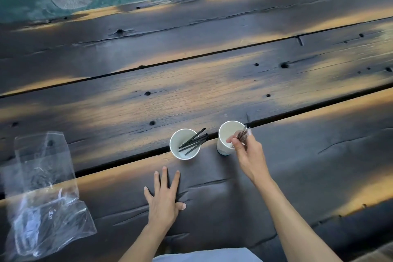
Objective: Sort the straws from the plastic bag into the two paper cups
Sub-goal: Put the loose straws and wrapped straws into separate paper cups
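Here, two bare hands worked at paper cups on a dark plank table.
The left hand lay flat, fingers spread; beyond it, black straws leaned in the left cup, the right hand pinched brown straws over the right cup, and the plastic bag lay far left.

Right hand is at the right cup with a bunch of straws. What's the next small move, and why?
Probably lower and release. The right hand pinches a bundle of brownish straws at the rim of the right cup, which looks empty; the black straws already sit in the left cup. The left hand rests flat on the table.
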A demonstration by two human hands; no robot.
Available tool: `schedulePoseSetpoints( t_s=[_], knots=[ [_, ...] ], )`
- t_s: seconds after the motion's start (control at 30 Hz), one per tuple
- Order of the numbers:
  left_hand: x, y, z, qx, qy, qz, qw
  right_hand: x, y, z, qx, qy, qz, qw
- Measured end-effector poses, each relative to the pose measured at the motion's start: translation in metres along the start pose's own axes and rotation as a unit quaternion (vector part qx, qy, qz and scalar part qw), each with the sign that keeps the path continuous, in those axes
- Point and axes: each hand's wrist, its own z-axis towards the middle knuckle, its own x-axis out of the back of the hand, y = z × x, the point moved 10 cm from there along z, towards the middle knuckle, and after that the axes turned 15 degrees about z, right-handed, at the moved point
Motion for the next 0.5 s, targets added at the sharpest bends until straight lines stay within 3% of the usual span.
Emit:
schedulePoseSetpoints(
  t_s=[0.33,0.5],
  knots=[
    [0.001,0.001,-0.001,-0.004,0.0,0.0,1.0,0.02,-0.017,-0.014,-0.019,0.099,0.148,0.984],
    [0.0,0.001,0.0,-0.003,-0.001,0.004,1.0,0.02,-0.019,-0.007,-0.027,0.109,0.197,0.974]
  ],
)
